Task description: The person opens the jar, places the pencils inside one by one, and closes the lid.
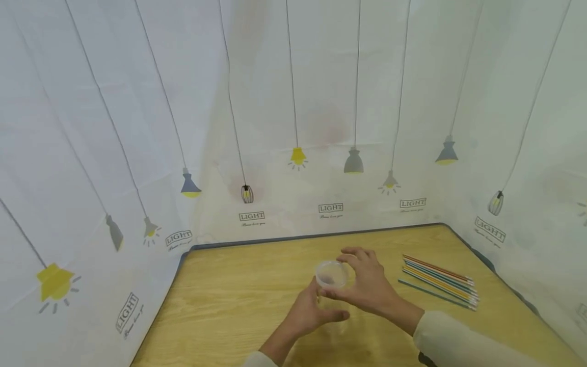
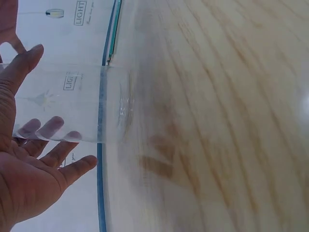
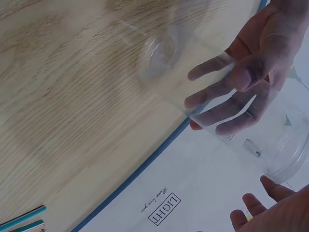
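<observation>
A clear, cylindrical plastic jar (image 2: 116, 101) stands upright between both hands, its base close over the wooden table. My left hand (image 1: 302, 313) holds its side, with the thumb on one side and fingers behind; the fingers show through the clear wall in the right wrist view. At the jar's round, translucent top (image 1: 331, 275), my right hand (image 1: 367, 283) grips the rim between thumb and fingers. Part of the right hand's fingers (image 3: 253, 205) appears beside the rim in the right wrist view.
To the right on the table (image 1: 220, 295) lies a row of pencils (image 1: 440, 278) in orange, yellow and teal, one teal pencil slightly apart. White sheeting (image 1: 275, 102) printed with hanging lamps encloses the table's back and sides. A dark blue strip (image 1: 312, 236) runs along its far edge.
</observation>
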`<state>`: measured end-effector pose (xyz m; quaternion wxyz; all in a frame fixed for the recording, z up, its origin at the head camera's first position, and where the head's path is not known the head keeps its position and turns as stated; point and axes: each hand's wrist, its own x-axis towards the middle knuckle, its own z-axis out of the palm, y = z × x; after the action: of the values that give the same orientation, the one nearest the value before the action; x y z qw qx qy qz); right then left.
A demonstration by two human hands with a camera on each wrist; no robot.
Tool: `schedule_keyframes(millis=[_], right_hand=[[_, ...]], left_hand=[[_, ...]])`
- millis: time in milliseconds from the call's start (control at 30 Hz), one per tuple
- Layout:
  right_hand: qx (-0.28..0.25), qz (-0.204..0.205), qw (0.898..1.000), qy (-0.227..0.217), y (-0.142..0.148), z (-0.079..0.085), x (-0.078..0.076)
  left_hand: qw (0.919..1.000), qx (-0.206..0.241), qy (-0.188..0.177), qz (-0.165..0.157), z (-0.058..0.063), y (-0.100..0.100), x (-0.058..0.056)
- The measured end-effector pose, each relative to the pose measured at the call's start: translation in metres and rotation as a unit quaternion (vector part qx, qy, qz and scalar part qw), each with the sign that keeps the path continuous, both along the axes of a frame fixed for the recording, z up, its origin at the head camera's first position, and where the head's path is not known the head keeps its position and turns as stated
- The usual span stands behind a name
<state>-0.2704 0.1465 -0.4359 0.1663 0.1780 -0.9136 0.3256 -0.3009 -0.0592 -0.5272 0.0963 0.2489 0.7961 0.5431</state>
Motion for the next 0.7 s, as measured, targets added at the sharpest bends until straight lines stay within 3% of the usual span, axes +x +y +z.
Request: schedule_keyframes(millis=[400,700], right_hand=[[-0.016,-0.049,0.999,-0.002,-0.018,-0.001,-0.007],[-0.049,-0.007,0.998,0.037,-0.015,-0.006,-0.012]], left_hand=[[0.9981,-0.032,0.022,0.048,0.006,0.003,0.004],[0.9979,-0.035,0.020,0.051,0.003,0.007,0.001]])
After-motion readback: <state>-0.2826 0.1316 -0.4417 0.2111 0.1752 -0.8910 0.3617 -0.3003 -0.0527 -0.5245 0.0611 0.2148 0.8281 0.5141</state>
